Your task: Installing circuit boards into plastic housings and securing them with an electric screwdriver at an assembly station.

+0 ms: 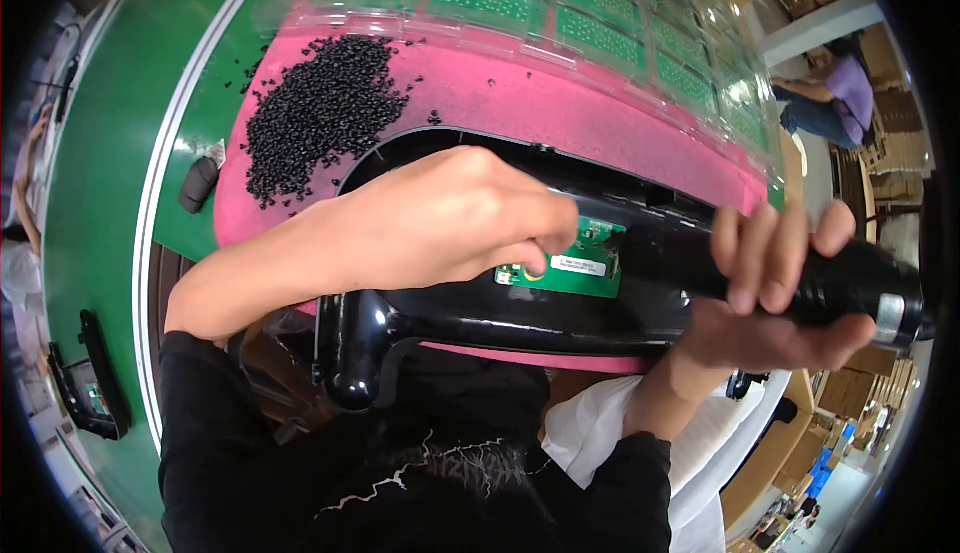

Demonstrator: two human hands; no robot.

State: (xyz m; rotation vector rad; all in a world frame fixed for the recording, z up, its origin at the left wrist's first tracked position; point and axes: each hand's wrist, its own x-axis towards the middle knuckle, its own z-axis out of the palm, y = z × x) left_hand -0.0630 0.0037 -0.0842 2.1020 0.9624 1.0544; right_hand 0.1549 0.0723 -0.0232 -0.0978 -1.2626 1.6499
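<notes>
right hand [785, 278] wraps black tool [855, 278]. left hand [490, 215] over green board [603, 240], can't tell its grip. board's white label [579, 266]: tiny print.

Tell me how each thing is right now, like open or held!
Left hand: fingers bent over the circuit board; grip unclear
Right hand: wrapped around the black tool
Black tool: held; on or off, can't tell
Black shell: open, circuit board showing
Small black pieces: loose, heaped on pink mat
Smaller black casing: open
</notes>
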